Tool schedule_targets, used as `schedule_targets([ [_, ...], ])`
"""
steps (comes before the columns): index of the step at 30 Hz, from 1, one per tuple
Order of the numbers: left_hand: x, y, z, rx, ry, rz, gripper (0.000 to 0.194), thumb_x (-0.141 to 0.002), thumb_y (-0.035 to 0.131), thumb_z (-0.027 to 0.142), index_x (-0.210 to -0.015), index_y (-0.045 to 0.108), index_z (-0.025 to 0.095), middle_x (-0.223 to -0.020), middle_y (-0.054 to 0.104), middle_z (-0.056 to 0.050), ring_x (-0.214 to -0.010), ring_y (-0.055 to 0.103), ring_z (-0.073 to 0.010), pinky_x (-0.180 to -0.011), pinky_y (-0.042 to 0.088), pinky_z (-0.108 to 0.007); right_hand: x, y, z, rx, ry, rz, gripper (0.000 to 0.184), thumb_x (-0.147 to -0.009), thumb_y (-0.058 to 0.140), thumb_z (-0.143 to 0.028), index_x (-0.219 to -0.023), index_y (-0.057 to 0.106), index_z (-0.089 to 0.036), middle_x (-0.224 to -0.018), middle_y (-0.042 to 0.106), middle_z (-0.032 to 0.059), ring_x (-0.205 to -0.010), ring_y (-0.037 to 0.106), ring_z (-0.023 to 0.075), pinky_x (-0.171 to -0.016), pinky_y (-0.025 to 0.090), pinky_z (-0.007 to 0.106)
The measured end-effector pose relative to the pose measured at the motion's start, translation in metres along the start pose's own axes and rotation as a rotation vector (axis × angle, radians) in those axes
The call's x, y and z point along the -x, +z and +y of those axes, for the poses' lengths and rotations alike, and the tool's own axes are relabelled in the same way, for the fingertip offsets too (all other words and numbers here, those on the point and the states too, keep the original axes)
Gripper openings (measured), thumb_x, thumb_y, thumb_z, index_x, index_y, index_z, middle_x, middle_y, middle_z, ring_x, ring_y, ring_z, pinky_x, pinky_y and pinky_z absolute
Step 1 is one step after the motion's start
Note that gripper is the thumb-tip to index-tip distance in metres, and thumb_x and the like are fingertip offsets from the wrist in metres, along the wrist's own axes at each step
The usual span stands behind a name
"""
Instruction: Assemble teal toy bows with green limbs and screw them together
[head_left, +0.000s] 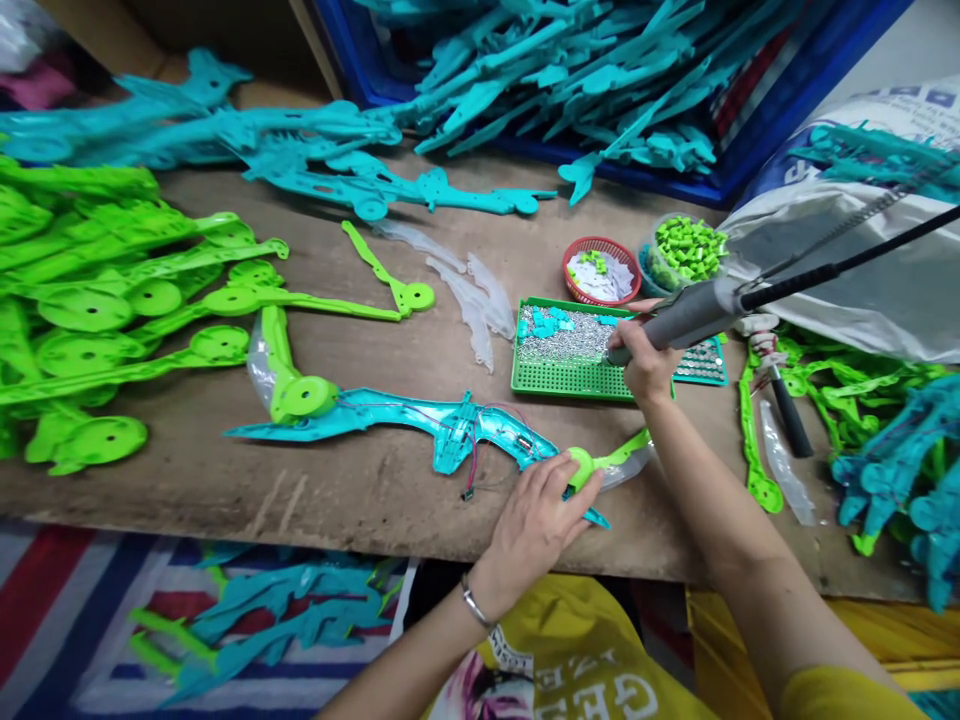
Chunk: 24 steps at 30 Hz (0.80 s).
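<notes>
A blue plastic toy bow shell [397, 408] lies open side up on the bench, with thin red wires and a small metal part inside. Green arms with round ends sit at both its ends, the left green arm [304, 395] and the right green arm [581, 465], each beside a clear plastic piece. My left hand [536, 510] is closed over the right end of the shell, fingers against the green disc. My right hand [649, 360] grips a grey electric screwdriver [694, 312] over the green tray [570, 378] of small screws; its tip is hidden.
Green arms [90, 310] are heaped at left. Blue shells fill a blue crate [720, 190] behind. A red basket [600, 245], a tub of green bits [688, 248] and clear pieces [469, 290] lie mid-bench. A black-handled tool [791, 415] and more parts are at right.
</notes>
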<state>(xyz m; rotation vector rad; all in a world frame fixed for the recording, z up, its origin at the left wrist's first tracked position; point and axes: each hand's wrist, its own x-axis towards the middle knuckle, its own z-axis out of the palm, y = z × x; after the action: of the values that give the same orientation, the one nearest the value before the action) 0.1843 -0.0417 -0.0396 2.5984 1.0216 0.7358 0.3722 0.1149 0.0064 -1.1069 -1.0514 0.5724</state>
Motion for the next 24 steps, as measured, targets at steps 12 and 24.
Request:
schedule_targets([
  [12,-0.003,0.007,0.006,-0.035,-0.003,0.072,0.058,-0.082,0.073,0.046,-0.132,0.059,0.022,-0.118,0.062,-0.013,-0.120,0.058,-0.0291,-0.099,0.052,-0.046,0.079,-0.051,-0.083,-0.090,0.069,-0.094,0.018,-0.082,0.069,-0.022,-0.097,0.061,-0.027,-0.057,0.053,-0.0065,-0.048,0.053,0.0141,-0.050,0.047,0.031],
  [24,-0.001,0.007,0.006,-0.028,-0.025,0.039,0.057,-0.084,0.073,0.045,-0.134,0.059,0.024,-0.119,0.062,-0.012,-0.124,0.057,-0.0290,-0.103,0.051,-0.046,0.101,-0.072,-0.051,-0.002,0.135,-0.164,0.017,-0.084,0.070,-0.028,-0.089,0.054,-0.027,-0.058,0.055,-0.0075,-0.049,0.055,0.0146,-0.051,0.048,0.032],
])
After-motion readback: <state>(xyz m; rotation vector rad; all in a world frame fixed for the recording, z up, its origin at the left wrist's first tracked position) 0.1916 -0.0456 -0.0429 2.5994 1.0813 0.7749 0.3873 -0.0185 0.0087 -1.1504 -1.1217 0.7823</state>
